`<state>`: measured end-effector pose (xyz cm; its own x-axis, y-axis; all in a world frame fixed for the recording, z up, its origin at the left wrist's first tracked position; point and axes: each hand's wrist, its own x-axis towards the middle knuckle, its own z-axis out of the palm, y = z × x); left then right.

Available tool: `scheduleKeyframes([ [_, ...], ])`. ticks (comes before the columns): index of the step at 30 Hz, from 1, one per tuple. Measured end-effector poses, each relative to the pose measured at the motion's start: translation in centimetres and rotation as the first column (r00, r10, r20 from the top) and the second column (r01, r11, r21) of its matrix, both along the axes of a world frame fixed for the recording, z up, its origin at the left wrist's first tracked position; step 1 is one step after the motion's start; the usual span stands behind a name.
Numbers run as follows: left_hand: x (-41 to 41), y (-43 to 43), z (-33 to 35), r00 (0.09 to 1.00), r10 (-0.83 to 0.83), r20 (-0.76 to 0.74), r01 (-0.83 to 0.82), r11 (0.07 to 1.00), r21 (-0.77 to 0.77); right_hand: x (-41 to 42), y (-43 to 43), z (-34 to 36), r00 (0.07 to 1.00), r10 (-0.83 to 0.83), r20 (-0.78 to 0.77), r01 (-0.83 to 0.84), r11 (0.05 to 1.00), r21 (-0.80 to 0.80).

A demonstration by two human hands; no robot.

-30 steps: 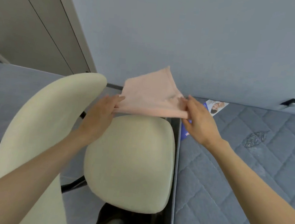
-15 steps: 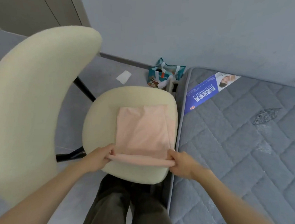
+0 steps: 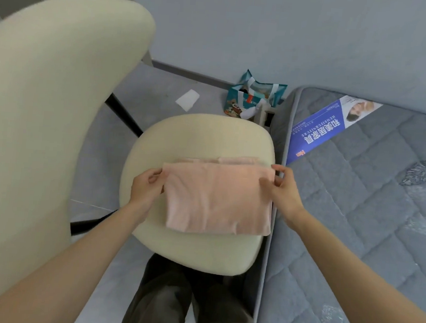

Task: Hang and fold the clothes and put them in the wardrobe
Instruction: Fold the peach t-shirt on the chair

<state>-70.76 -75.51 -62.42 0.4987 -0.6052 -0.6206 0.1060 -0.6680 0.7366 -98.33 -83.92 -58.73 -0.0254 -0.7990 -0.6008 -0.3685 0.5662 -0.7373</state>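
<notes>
Head view looks straight down at a folded pink garment (image 3: 216,197) lying flat on the cream chair seat (image 3: 203,135), with its right edge right at the side of the seat next to the grey quilted mattress (image 3: 368,211). The left hand (image 3: 146,189) has its fingers curled round the top-left corner of the fabric. The right hand (image 3: 283,190) pinches the top-right corner, thumb on top and fingers behind the edge. Both hands hold only the cloth. The chair back (image 3: 46,97) fills the left side. A teal bag (image 3: 252,95) and a white scrap of paper (image 3: 187,100) sit on the floor beyond the seat, and a blue label (image 3: 316,128) lies on the mattress corner.
</notes>
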Motion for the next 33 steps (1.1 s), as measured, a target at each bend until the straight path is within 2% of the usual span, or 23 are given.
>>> scheduleKeyframes([
  [4, -0.5, -2.4, -2.9, 0.995, -0.043, 0.086, 0.04, 0.999, 0.03, 1.2, -0.6, -3.9, 0.978, -0.105, -0.179, 0.098, 0.994, -0.045],
  [8, -2.5, -1.6, -4.7, 0.976, -0.115, 0.185, 0.103, 0.992, 0.075, 2.6, 1.6, -6.5, 0.867, -0.109, -0.485, 0.142, 0.989, 0.032],
  [12, -5.8, -1.3, -5.0, 0.936, -0.129, 0.327, 0.056, 0.973, 0.225, 3.6, 3.0, -7.4, 0.832, -0.128, -0.54, 0.174, 0.984, 0.034],
  [16, -7.7, -2.5, -5.7, 0.855, -0.16, 0.494, -0.058, 0.916, 0.397, 3.7, 2.7, -8.3, 0.792, -0.097, -0.603, 0.096, 0.995, -0.034],
  [18, -7.7, -2.9, -6.4, 0.82, -0.202, 0.536, -0.061, 0.899, 0.433, 3.6, 2.7, -8.8, 0.787, -0.077, -0.613, 0.036, 0.996, -0.079],
  [20, -7.3, -2.7, -7.1, 0.783, -0.257, 0.566, 0.002, 0.912, 0.411, 3.7, 3.1, -9.1, 0.751, -0.05, -0.658, -0.052, 0.99, -0.134],
  [22, -6.7, -2.3, -7.5, 0.797, -0.251, 0.55, 0.049, 0.933, 0.356, 4.0, 3.4, -9.2, 0.745, -0.048, -0.666, -0.088, 0.982, -0.168],
  [27, -4.9, -1.7, -6.9, 0.938, -0.162, 0.307, 0.114, 0.979, 0.17, 3.2, 2.3, -8.0, 0.861, 0.007, -0.509, -0.062, 0.994, -0.091],
  [30, -4.3, -1.4, -5.3, 0.954, -0.157, 0.254, 0.144, 0.987, 0.071, 2.4, 1.8, -6.2, 0.907, -0.006, -0.421, -0.029, 0.997, -0.076],
  [33, -4.2, -1.3, -2.2, 0.967, -0.112, 0.231, 0.118, 0.993, -0.014, 2.3, 1.7, -3.2, 0.925, -0.035, -0.377, -0.013, 0.992, -0.125],
])
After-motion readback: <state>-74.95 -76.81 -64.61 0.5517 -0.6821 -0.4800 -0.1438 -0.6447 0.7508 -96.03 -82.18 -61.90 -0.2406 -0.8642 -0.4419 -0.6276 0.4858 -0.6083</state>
